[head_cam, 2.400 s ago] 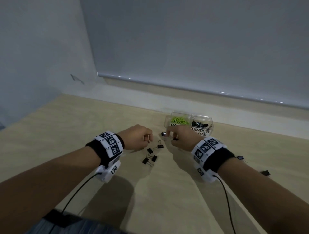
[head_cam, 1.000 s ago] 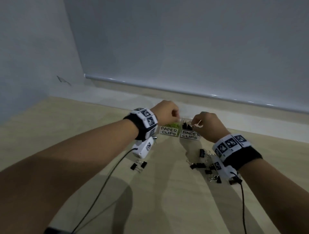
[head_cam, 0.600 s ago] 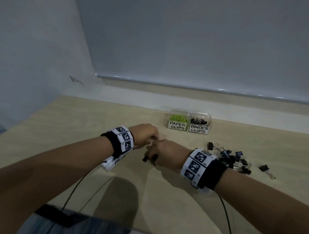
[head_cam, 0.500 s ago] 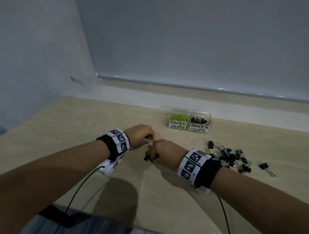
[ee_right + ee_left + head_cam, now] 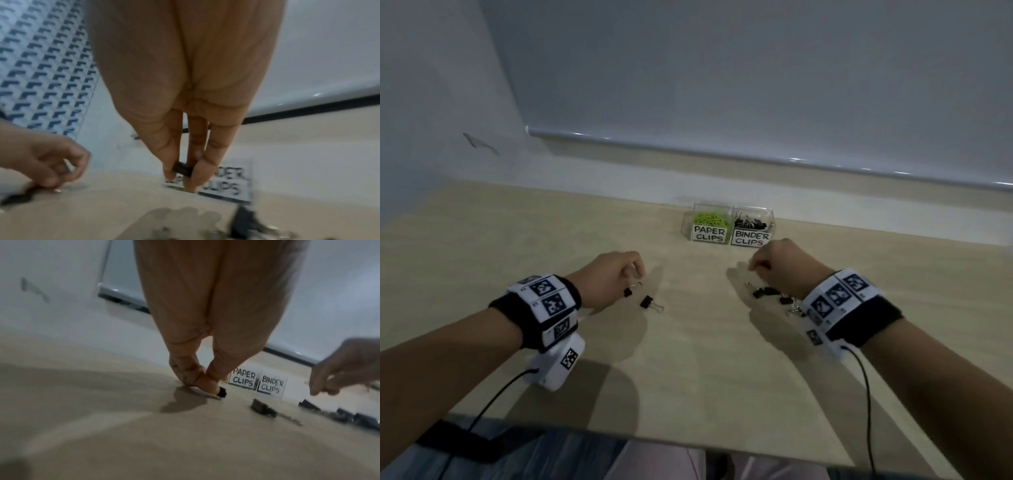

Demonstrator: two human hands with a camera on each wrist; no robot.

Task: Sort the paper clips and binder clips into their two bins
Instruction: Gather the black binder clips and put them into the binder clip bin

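Observation:
Two clear bins stand at the back of the table, the paper clips bin [image 5: 709,223] with green clips on the left and the binder clips bin [image 5: 753,228] on the right. My left hand [image 5: 635,279] pinches a small black binder clip [image 5: 627,292] by its wire handle, just at the table surface; in the left wrist view the clip [image 5: 222,392] shows under my fingertips [image 5: 209,384]. My right hand [image 5: 182,176] pinches another black binder clip [image 5: 182,168] in front of the binder clips bin [image 5: 226,183], over a pile of binder clips [image 5: 768,293].
One loose binder clip [image 5: 649,303] lies right of my left hand. More of the pile [image 5: 789,305] is partly hidden under my right wrist. The wooden table [image 5: 695,359] ends at a low ledge and grey wall behind the bins. Cables run from both wrist cameras.
The hands were close together at the table's middle; now they are apart. My left hand has a clip from there, and my right hand has moved right to the pile and pinches a clip.

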